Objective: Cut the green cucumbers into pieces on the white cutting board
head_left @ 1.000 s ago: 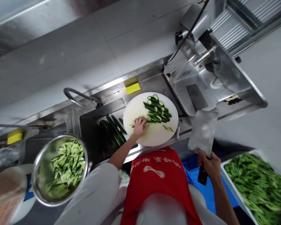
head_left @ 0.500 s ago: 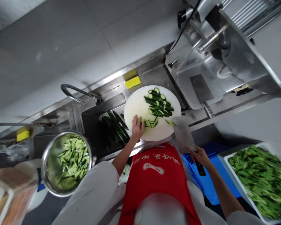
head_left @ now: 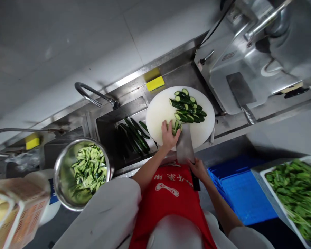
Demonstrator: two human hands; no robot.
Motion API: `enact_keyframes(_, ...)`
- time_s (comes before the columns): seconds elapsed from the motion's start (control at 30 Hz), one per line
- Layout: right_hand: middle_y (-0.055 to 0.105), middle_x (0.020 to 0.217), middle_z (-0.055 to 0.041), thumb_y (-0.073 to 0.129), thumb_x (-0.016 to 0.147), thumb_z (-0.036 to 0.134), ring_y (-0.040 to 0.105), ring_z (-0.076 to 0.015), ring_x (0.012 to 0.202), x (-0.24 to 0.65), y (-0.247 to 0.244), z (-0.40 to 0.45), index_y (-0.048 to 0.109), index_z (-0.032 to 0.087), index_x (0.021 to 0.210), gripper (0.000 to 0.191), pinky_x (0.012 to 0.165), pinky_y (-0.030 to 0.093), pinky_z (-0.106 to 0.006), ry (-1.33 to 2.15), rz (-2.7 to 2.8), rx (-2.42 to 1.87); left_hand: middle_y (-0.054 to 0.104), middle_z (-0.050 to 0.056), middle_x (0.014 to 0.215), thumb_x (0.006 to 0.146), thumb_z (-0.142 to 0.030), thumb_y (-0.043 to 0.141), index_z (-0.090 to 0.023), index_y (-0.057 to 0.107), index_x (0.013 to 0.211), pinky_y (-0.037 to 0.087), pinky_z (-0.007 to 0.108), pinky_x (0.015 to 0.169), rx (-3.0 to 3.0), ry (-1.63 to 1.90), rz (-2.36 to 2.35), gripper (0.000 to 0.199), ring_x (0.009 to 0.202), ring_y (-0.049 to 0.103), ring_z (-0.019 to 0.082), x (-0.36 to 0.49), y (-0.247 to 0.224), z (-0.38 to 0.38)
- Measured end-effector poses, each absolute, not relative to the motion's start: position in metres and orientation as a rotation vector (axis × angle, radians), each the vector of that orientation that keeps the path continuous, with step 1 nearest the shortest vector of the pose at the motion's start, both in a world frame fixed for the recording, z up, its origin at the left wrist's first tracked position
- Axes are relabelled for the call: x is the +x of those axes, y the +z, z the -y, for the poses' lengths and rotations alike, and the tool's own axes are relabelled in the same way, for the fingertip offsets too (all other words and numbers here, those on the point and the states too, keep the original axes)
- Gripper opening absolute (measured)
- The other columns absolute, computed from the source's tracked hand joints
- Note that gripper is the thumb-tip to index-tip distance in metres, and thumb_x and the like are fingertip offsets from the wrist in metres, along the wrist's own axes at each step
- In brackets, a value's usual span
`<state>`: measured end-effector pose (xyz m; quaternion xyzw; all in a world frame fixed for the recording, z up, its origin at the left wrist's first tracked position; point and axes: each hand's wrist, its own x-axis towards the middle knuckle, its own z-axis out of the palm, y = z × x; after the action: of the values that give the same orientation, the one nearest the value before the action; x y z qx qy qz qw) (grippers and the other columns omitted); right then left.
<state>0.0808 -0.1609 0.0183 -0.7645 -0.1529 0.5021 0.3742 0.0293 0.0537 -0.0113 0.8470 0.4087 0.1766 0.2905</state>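
Note:
A white round cutting board (head_left: 157, 112) spans the sink's edge. Cut cucumber chunks (head_left: 188, 107) lie in rows on its upper right. My left hand (head_left: 169, 135) rests on the board with its fingers spread, touching small cucumber slices (head_left: 176, 127). A cleaver (head_left: 185, 144) has its blade at the right side of those slices, its handle held in my right hand (head_left: 198, 169). Whole cucumbers (head_left: 136, 136) lie in the sink left of the board. At the left, a steel bowl (head_left: 57, 169) holds many cut cucumber pieces (head_left: 89, 169).
A yellow sponge (head_left: 155, 83) lies behind the board. Two faucets, one nearer (head_left: 93, 95), rise at the left. A second cleaver (head_left: 239, 90) lies on the steel machine at the right. Blue crates (head_left: 246, 193) and a white crate of leafy greens (head_left: 298, 197) stand lower right.
My right hand has brought the cleaver left, from beyond the board's right edge to beside my left hand. The small slices are now gathered close together at the blade. The view has shifted.

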Motion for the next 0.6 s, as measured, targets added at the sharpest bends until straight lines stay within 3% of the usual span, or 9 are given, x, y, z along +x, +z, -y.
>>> enact_keyframes(0.13,0.052,0.046,0.0022,0.056,0.076,0.057,0.047,-0.0130,0.045,0.055,0.021,0.130,0.048,0.023,0.063,0.037,0.043,0.036,-0.023,1.210,0.495,-1.952,-0.003,0.005,0.164,0.095,-0.056,0.042,-0.024,0.024,0.154,0.012,0.055,0.123,2.300,0.481,-1.011,0.069,0.151,-0.006,0.031,0.031,-0.009,-0.050)
enact_keyframes(0.33,0.053,0.053,0.0022,0.051,0.080,0.043,0.046,-0.0137,0.053,0.031,0.040,0.091,0.052,0.022,0.071,0.023,0.051,0.036,-0.023,1.136,0.744,-1.954,-0.004,-0.003,0.164,0.102,-0.046,0.023,-0.025,0.032,0.152,0.007,0.048,0.126,2.196,0.528,-1.046,0.054,0.152,-0.005,0.025,0.000,0.019,-0.073)
enact_keyframes(0.47,0.058,0.061,0.0011,0.052,0.083,0.037,0.048,-0.0138,0.060,-0.008,0.068,0.040,0.055,0.023,0.074,0.017,0.056,0.037,-0.022,1.202,1.131,-1.794,0.003,0.001,0.164,0.103,-0.045,0.020,-0.024,0.026,0.154,0.006,0.046,0.126,2.082,0.778,-1.349,0.055,0.152,-0.001,0.024,-0.085,0.062,-0.109)
enact_keyframes(0.6,0.055,0.056,0.0019,0.055,0.085,0.035,0.045,-0.0121,0.056,-0.071,0.095,-0.014,0.052,0.022,0.067,0.022,0.055,0.032,-0.021,1.332,1.543,-1.629,0.009,0.006,0.163,0.103,-0.042,0.018,-0.022,0.025,0.153,0.010,0.043,0.125,1.943,1.052,-1.840,0.054,0.151,0.008,0.023,-0.216,0.085,-0.137)
